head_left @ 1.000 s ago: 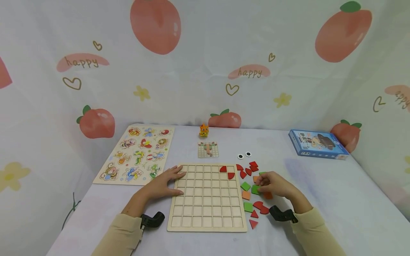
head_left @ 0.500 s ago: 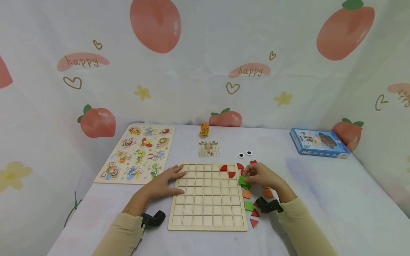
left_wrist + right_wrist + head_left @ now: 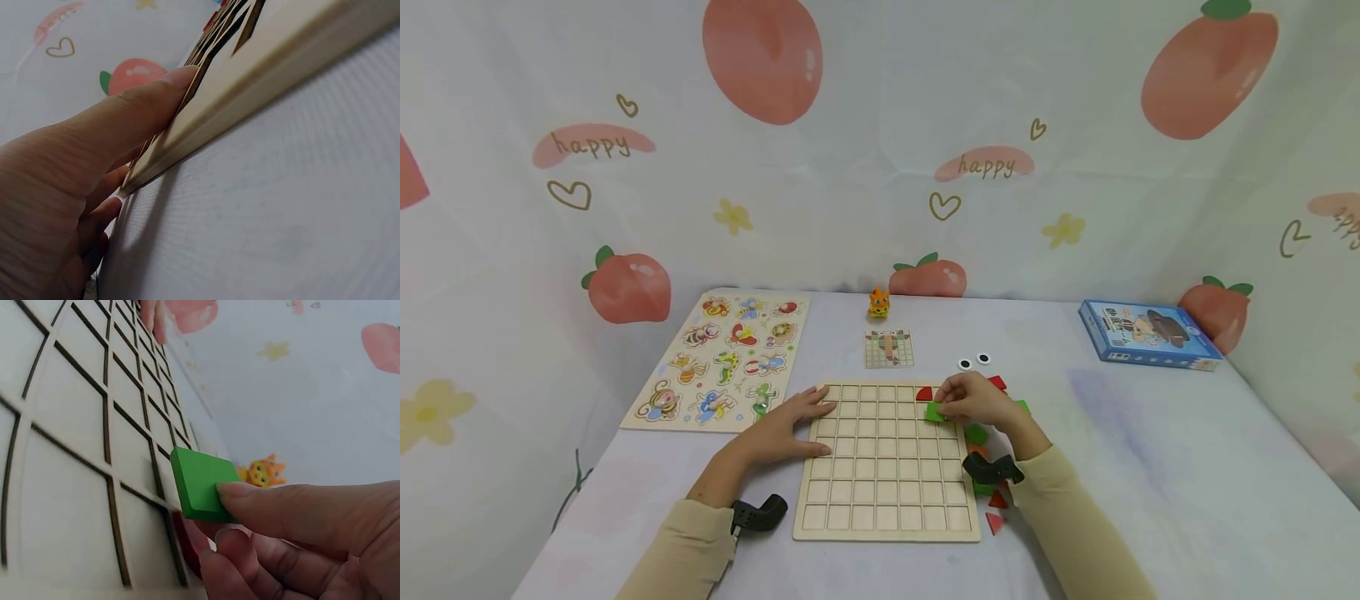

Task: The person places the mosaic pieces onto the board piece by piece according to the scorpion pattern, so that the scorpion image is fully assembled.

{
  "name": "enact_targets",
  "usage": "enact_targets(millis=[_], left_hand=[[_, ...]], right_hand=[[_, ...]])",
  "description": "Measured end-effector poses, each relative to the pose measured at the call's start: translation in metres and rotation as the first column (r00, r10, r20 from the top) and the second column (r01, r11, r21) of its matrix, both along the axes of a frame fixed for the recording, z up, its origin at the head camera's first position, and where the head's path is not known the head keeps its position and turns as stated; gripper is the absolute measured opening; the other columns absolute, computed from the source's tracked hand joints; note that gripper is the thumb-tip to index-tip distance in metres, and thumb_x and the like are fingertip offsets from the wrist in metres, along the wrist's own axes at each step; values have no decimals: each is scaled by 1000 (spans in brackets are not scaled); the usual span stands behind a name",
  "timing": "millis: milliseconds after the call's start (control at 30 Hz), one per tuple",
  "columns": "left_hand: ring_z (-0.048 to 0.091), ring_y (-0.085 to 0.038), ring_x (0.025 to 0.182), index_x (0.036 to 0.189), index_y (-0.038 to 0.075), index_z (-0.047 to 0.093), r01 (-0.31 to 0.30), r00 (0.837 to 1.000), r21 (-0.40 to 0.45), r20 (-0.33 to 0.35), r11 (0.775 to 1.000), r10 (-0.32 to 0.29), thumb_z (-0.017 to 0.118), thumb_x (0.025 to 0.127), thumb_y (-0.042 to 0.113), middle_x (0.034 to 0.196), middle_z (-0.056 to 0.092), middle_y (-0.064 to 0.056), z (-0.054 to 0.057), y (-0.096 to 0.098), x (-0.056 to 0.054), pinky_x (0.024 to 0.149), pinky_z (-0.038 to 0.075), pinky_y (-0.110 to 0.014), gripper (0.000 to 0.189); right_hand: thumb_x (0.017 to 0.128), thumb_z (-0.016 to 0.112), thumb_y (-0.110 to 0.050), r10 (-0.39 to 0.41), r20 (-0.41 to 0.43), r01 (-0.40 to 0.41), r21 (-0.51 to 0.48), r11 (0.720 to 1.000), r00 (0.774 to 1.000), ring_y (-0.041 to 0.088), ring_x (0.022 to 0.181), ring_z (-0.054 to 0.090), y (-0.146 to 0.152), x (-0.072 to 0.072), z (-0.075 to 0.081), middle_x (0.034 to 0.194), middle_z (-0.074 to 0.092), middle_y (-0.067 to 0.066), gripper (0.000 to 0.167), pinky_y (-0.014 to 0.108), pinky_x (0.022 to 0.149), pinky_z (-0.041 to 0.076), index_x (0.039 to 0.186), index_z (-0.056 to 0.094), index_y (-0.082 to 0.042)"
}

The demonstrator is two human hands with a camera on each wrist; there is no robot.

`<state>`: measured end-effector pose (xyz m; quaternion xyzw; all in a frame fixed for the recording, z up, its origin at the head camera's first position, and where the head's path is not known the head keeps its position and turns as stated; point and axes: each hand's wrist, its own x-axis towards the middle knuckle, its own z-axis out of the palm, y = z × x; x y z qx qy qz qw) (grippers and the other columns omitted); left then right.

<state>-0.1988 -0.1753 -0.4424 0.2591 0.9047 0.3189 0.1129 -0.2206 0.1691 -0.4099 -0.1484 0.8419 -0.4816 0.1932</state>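
My right hand pinches a green square tile between thumb and fingers, over the upper right of the wooden grid board. In the right wrist view the tile is tilted, close above the cells, with a red piece just below it. One red quarter-circle lies in a top-row cell; the cell beside it is hidden by my hand. At the board's left edge rests my left hand, fingers spread, its thumb lying on the rim.
Loose tiles lie right of the board, including red triangles and a green tile, partly hidden by the right arm. Behind the board are a pattern card, an orange figurine and two eye discs. An animal puzzle and blue box flank them.
My right hand has taken the green square tile from the loose pieces and carried it left over the board's upper right. My left hand has stayed in place at the board's edge.
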Motion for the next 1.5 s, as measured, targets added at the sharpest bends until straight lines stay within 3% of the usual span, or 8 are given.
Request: enact_targets(millis=[633,1500], left_hand=[[15,-34,143,137,14,48,7,1000,-3,-13,1000,-7,72,75,49,154,26,-5,-2,-1,-1,112,20,-58,75],[15,-35,143,137,14,48,4,1000,3,-2,1000,-4,73,75,47,154,26,-5,1,1,0,112,19,-58,75]], right_hand=[[83,68,-7,-99,-3,99,27,995,995,11,60,55,-18,-8,-8,75,62,5,13,24,56,50,92,66,3],[81,71,-9,-138,-76,146,98,984,987,12,62,54,-21,-7,-13,76,63,6,12,23,55,50,88,69,0]])
